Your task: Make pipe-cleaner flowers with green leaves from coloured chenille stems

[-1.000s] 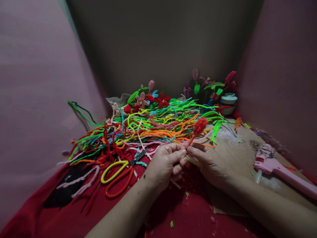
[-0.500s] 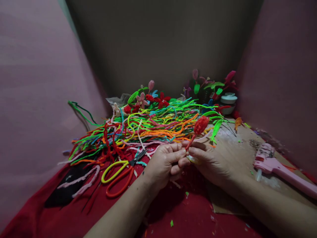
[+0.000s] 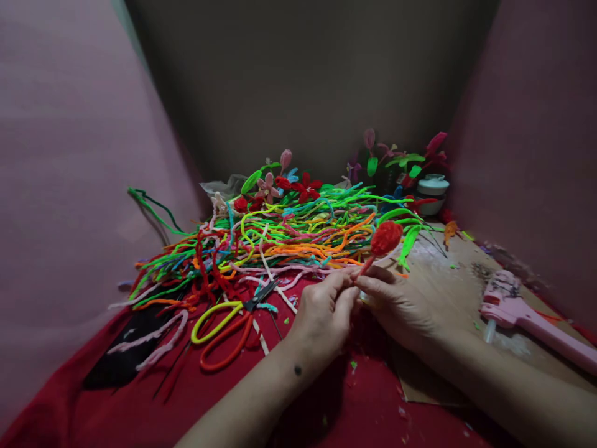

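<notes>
A red pipe-cleaner tulip tilts up and to the right, its bud above my fingers. My left hand pinches the lower part of its red stem. Close against it, my right hand grips the same stem between thumb and fingers. The stem's lower end is hidden by my hands. Something small and yellowish shows under the right thumb, too little to name. Left of my hands lie scissors with one yellow and one red handle, blades spread.
A heap of coloured pipe cleaners spreads behind my hands. Finished pipe-cleaner flowers stand at the back. A pink glue gun rests on a brown board at right. A lidded jar stands behind it. Scraps dot the red cloth.
My left hand has turned over, its back now facing up, and shifted slightly right. The tulip's bud has moved a little right and tilted further over. My right hand has barely moved.
</notes>
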Demonstrator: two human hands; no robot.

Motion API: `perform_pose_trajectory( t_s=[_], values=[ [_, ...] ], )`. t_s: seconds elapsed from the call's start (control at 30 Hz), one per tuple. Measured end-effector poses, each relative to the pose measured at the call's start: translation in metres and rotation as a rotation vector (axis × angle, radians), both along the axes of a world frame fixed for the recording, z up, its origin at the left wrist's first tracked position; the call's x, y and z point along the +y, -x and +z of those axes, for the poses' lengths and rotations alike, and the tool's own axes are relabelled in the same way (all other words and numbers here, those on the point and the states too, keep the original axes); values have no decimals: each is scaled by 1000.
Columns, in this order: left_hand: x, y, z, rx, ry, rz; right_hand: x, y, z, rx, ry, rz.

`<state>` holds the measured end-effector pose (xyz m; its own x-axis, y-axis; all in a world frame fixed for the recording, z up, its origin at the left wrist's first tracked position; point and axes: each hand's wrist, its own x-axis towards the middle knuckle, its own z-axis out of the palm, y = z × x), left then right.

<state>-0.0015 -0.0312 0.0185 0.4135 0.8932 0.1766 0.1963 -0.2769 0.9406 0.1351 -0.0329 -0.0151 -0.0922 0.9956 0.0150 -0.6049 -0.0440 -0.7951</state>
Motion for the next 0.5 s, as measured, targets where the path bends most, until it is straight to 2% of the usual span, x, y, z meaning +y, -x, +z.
perform_pose_trajectory(
  t_s=[0.1,0.2,0.27,0.43,0.5],
  values=[
    [-2,1,-4,75,-228,55,0,0,-1,-23,-1,-23],
    [-1,2,-4,71,-242,78,1,1,-4,-61,-18,-71],
    [0,1,-3,36,-164,83,0,0,-4,-90,-29,-79],
    [3,0,6,-125,216,50,-3,-1,0,-130,-24,-8],
    [4,0,8,-174,308,19,-3,-1,0,-136,-29,-10]
  ],
)
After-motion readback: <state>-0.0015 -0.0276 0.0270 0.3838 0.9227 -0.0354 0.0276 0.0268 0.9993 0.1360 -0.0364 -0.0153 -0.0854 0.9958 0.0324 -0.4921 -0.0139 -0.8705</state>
